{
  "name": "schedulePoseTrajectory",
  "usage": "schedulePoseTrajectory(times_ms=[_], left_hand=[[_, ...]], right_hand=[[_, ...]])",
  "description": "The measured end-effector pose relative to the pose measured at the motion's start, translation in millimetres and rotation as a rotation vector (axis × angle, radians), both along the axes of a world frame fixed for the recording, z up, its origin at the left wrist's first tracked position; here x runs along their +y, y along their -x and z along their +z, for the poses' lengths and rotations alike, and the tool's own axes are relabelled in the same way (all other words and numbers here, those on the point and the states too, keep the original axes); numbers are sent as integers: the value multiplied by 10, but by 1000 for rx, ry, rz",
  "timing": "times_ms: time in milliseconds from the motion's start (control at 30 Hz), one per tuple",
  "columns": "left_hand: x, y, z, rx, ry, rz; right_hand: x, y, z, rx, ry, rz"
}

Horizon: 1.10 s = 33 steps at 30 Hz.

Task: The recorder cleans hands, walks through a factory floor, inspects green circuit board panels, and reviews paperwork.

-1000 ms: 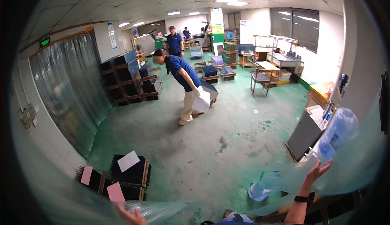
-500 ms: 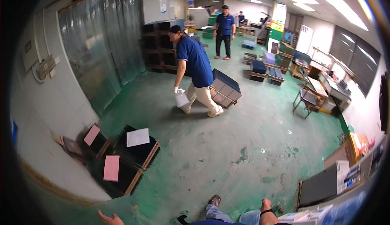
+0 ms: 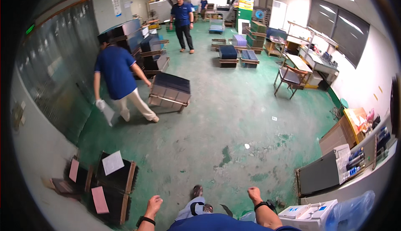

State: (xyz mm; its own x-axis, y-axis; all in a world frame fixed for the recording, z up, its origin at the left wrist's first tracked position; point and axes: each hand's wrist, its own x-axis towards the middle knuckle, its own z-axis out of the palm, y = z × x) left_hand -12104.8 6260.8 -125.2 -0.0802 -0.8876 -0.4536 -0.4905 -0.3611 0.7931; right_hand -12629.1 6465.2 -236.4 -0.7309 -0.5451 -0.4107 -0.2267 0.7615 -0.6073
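Note:
My left hand [image 3: 154,204] is in front of my body at the lower edge, its fingers loosely curled with nothing in them. To its right, my right hand [image 3: 254,194] is closed like a fist, with nothing visible in it. Both arms are bent and neither hand touches anything. Nearest to the left hand, on the floor, are stacks of black sheets [image 3: 109,195] in wooden frames, with pink and white papers on top. A white box [image 3: 307,215] with a clear plastic bag [image 3: 353,210] is beside my right forearm.
Ahead on the left, a person [image 3: 117,72] pulls a tilted stack of dark panels [image 3: 169,90]. Another person [image 3: 182,18] stands farther back. Low stacks [image 3: 228,55] stand on the green floor [image 3: 209,118]. A chair [image 3: 290,77], desks and a grey cabinet [image 3: 321,174] line the right.
My view has turned right. My left hand has come up into view and its fingers have curled. The person with the stack has moved left toward the plastic curtain.

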Motion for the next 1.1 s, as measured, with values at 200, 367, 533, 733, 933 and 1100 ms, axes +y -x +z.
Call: schedulePoseTrajectory(times_ms=[200, 367, 533, 733, 933, 1100], left_hand=[[-725, 955, -911, -84, -460, -255], [-1403, 219, -1740, 53, 404, -1453], [-2620, 1965, -1972, -226, -208, -1051], [-3455, 4819, -674, 174, -264, -481], [-3801, 5524, -821, 162, -308, -517], [-3897, 5438, -1100, -377, -162, -1213]], right_hand=[[2518, 937, -1074, -999, 539, -785], [-35, 1289, 2129, -1207, 1504, -351], [-364, 2048, 1883, -814, 1008, -575], [245, 1728, 367, 64, 52, -524], [219, 1513, -95, -281, -105, -1027], [-159, 2530, -380, -374, -27, -1016]])
